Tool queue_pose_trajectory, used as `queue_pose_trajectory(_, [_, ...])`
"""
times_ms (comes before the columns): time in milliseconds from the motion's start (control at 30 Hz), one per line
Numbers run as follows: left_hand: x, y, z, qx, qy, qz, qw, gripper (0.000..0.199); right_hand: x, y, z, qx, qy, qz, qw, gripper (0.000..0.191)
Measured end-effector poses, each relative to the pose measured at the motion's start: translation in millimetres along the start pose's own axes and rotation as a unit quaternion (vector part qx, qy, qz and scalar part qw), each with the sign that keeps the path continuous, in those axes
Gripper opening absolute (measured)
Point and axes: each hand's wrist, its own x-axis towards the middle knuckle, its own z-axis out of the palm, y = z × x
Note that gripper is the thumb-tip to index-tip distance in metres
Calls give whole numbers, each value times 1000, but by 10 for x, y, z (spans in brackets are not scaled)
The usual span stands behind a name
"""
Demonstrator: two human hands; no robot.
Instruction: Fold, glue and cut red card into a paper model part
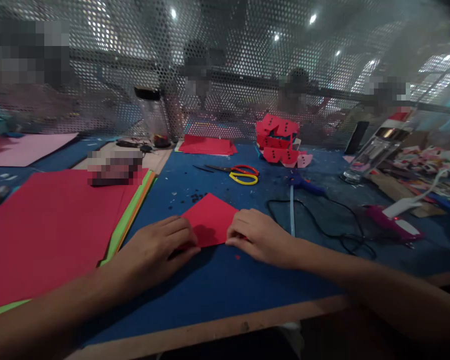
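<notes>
A red sheet of paper (212, 220), its top coming to a point, lies on the blue tabletop between my hands. My left hand (168, 242) is closed on its left edge, fingers curled over the paper. On the right edge, my right hand (257, 235) pinches the same sheet with thumb and fingers. Beyond the paper rest scissors (243, 174) with one red and one yellow handle loop. To the right of them lies a blue glue gun (303, 182) with a pale glue stick and a black cord.
Large red sheets (56, 225) over green and orange ones cover the left side. Red folded pieces (279, 140) with black dots and a stack of red paper (208, 145) stand at the back. A clear bottle (377, 150) and a power strip (395, 222) are on the right.
</notes>
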Motion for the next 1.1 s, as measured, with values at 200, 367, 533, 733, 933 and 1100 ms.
queue_pose_trajectory(200, [-23,-36,9,-9,-5,-40,999,22,6,-5,-6,25,3,33,999,21])
queue_pose_trajectory(367, [33,4,-12,-30,-7,-101,994,24,13,-4,-13,43,1,71,997,22])
queue_pose_trajectory(533, [72,52,-38,-39,-6,-133,990,26,9,6,-5,39,7,89,995,24])
queue_pose_trajectory(733, [92,87,-54,-45,-12,-152,987,27,23,-12,-6,27,10,114,993,26])
queue_pose_trajectory(933, [98,75,-43,-50,-17,-162,985,28,43,-45,-34,23,3,133,991,26])
queue_pose_trajectory(1100, [92,68,-37,-46,-23,-168,984,29,44,-50,-45,19,-3,141,990,27])
